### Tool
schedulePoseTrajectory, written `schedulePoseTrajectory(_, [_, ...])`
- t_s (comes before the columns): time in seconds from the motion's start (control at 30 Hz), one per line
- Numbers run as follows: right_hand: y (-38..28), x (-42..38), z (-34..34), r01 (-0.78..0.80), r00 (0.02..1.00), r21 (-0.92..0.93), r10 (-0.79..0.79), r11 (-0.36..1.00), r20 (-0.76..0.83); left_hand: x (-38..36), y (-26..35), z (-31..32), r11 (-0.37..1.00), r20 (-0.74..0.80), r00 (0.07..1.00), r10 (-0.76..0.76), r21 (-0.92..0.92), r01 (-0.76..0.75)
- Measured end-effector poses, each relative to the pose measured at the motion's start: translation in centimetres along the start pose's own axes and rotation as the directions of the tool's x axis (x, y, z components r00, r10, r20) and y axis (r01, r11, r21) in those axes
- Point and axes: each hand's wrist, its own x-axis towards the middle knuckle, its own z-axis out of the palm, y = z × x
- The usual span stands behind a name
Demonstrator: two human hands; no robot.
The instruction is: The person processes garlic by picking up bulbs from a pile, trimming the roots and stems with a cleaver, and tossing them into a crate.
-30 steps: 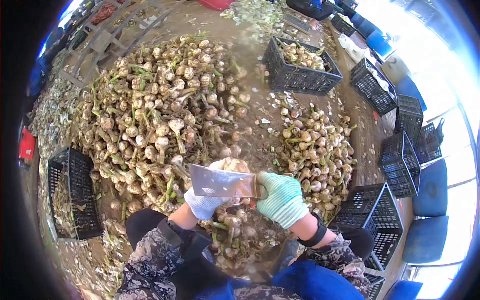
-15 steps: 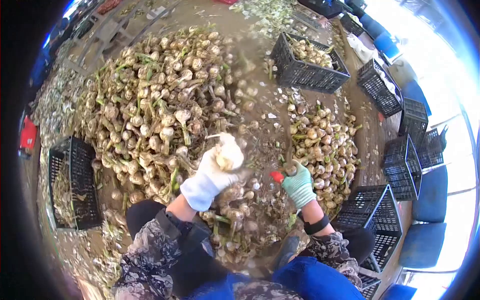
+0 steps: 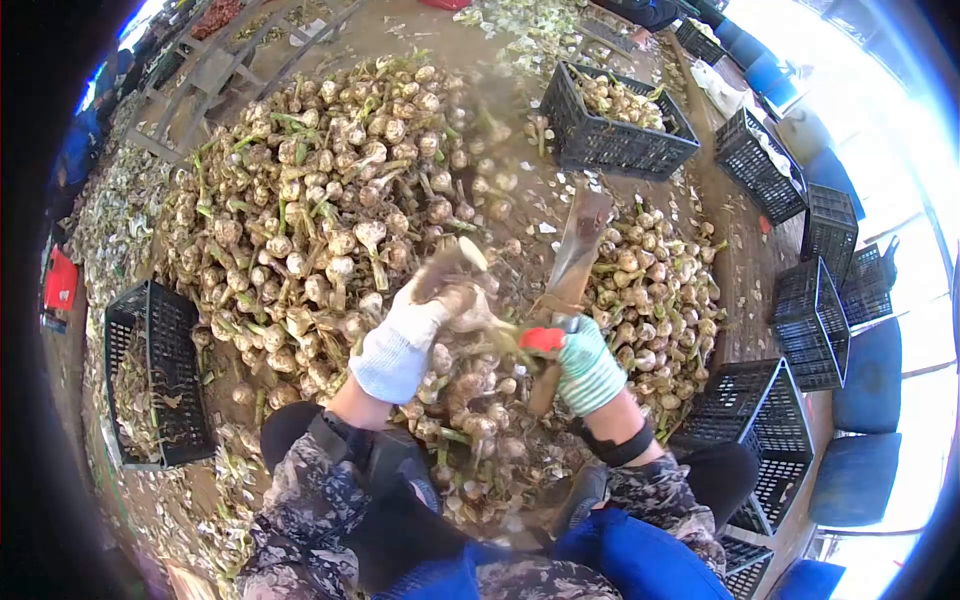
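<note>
My left hand (image 3: pixel 405 335), in a white glove, is closed on a garlic bulb (image 3: pixel 472 308) whose stem points toward my right hand; the fingers are partly blurred. My right hand (image 3: pixel 585 370), in a pale green striped glove, grips the red handle of a tool (image 3: pixel 543 339) near that stem. Behind my right hand a brown wooden piece with a flat blade-like upper part (image 3: pixel 580 250) stands tilted. A large heap of garlic with stems (image 3: pixel 300 210) lies beyond my left hand. A smaller pile of trimmed bulbs (image 3: pixel 655 300) is right of my right hand.
A black crate with garlic (image 3: pixel 625 150) stands at the back. Another crate (image 3: pixel 155 370) with debris is at the left. Several black crates (image 3: pixel 750 430) and blue containers (image 3: pixel 865 475) line the right side. Peelings litter the floor. A dark-clothed person (image 3: pixel 645 12) shows at the top edge.
The bulb in my left hand now has its stem turned toward my right hand. The red handle has shifted slightly left and up, and the tilted wooden piece shows more clearly.
</note>
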Motion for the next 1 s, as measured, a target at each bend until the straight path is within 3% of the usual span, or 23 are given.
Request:
schedulePoseTrajectory(0.03, [-1.1,-0.4,0.1,0.028,1.000,0.070,-0.027,0.997,-0.014,-0.3,0.7,0.3,0.995,0.065,0.993,-0.094,0.043,0.091])
schedulePoseTrajectory(0.1, [-1.7,0.2,-1.4,0.056,0.992,0.007,-0.056,0.998,0.117,-0.6,1.0,0.5,0.979,0.215,0.957,-0.195,0.095,0.178])
schedulePoseTrajectory(0.13, [-1.6,0.2,-1.4,0.002,0.999,0.090,0.002,0.996,-0.037,-0.4,0.1,-0.2,0.968,0.207,0.956,-0.210,0.181,0.174])
schedulePoseTrajectory(0.17, [-1.8,0.1,-1.3,0.125,0.979,-0.081,-0.136,0.989,-0.153,-0.2,-0.6,-0.3,0.966,0.125,0.963,-0.239,0.128,0.223])
schedulePoseTrajectory(0.23, [-3.2,-0.3,-0.4,0.288,0.849,-0.441,-0.439,0.850,-0.294,-0.2,-1.5,-0.3,0.953,-0.037,0.953,-0.302,0.008,0.303])
schedulePoseTrajectory(0.27, [-2.2,-0.6,-1.9,0.321,0.860,-0.478,-0.463,0.817,-0.214,-0.3,-1.2,-0.5,0.939,-0.021,0.943,-0.331,0.092,0.332])
schedulePoseTrajectory(0.3, [-1.6,-1.5,-1.2,0.358,0.890,-0.348,-0.429,0.866,-0.153,-0.2,-1.2,-0.5,0.943,-0.044,0.951,-0.307,0.116,0.310])
schedulePoseTrajectory(0.37, [-0.5,-4.2,1.6,0.354,0.900,-0.599,-0.436,0.718,0.010,-0.8,-1.9,-0.4,0.937,-0.089,0.951,-0.296,0.168,0.307])
schedulePoseTrajectory(0.4, [0.2,-4.6,2.5,0.404,0.886,-0.647,-0.452,0.647,0.101,-0.8,-2.2,0.5,0.937,-0.204,0.930,-0.307,0.105,0.332])
schedulePoseTrajectory(0.43, [0.7,-4.7,3.3,0.456,0.866,-0.685,-0.461,0.568,0.195,-0.8,-2.2,0.8,0.930,-0.184,0.922,-0.340,0.077,0.359])
schedulePoseTrajectory(0.47, [1.0,-4.0,3.9,0.288,0.943,-0.680,-0.323,0.674,0.080,-1.0,-2.0,1.2,0.922,-0.164,0.913,-0.373,0.048,0.385])
schedulePoseTrajectory(0.57, [2.3,-2.3,3.3,0.349,0.929,-0.732,-0.315,0.585,0.192,-0.7,-3.9,-0.5,0.939,-0.170,0.925,-0.339,0.008,0.345])
schedulePoseTrajectory(0.6, [1.8,-2.0,3.1,0.179,0.984,-0.849,-0.071,0.497,0.165,-1.0,-3.2,-0.4,0.939,-0.188,0.922,-0.338,0.005,0.345])
schedulePoseTrajectory(0.67, [2.5,-0.9,2.2,-0.072,0.982,-0.743,0.176,0.666,0.063,-1.5,-1.9,0.5,0.939,-0.226,0.913,-0.340,-0.027,0.343])
schedulePoseTrajectory(0.7, [3.1,-0.3,1.6,-0.209,0.954,-0.672,0.298,0.711,0.019,-1.6,-1.4,-0.5,0.922,-0.127,0.913,-0.387,-0.070,0.381])
schedulePoseTrajectory(0.73, [5.5,0.7,-0.6,-0.257,0.952,-0.696,0.301,0.670,-0.062,-1.0,-1.3,-0.1,0.970,-0.214,0.948,-0.236,-0.108,0.217])
schedulePoseTrajectory(0.77, [9.8,1.8,-4.0,-0.245,0.968,-0.789,0.189,0.563,-0.166,0.2,-1.0,0.1,0.991,-0.299,0.952,-0.072,-0.128,0.035])
schedulePoseTrajectory(0.83, [12.4,2.5,-6.2,-0.318,0.946,-0.803,0.112,0.504,-0.304,1.8,-1.2,-2.7,0.988,-0.220,0.968,-0.118,-0.122,0.093])
schedulePoseTrajectory(0.87, [11.7,2.6,-6.4,-0.394,0.918,-0.564,0.272,0.726,-0.290,2.8,-1.8,-3.2,0.983,-0.224,0.962,-0.156,-0.134,0.128])
schedulePoseTrajectory(0.9, [12.6,4.1,-6.8,-0.485,0.866,-0.492,0.317,0.723,-0.388,3.9,-2.2,-0.9,0.990,-0.175,0.979,-0.104,-0.112,0.086])
schedulePoseTrajectory(0.97, [16.7,7.6,-10.1,-0.497,0.863,-0.481,0.351,0.723,-0.364,2.8,-1.8,3.3,0.988,0.054,0.998,0.044,-0.149,-0.036])
schedulePoseTrajectory(1.0, [15.8,7.3,-9.1,-0.469,0.864,-0.435,0.295,0.769,-0.408,4.3,-1.9,2.2,0.958,-0.052,0.998,0.043,0.286,-0.027])
